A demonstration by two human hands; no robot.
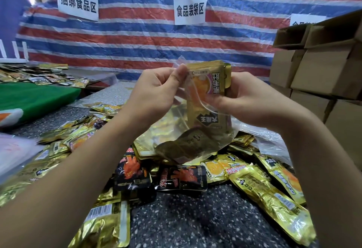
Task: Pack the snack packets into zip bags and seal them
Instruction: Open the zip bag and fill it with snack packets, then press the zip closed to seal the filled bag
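Presently, at centre frame, a stack of gold snack packets [210, 83] is gripped by the right hand [244, 101] and stands partly inside a clear zip bag [197, 146]. The bag's mouth edge is pinched by the left hand [154, 91]. Loose packets [264, 185] are heaped on the speckled table [195, 220] below.

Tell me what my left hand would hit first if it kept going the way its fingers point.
The left hand pinches the zip bag edge, fingers pointing right. Going straight on, it would probably meet the gold packets held by the right hand, though depth is hard to judge.
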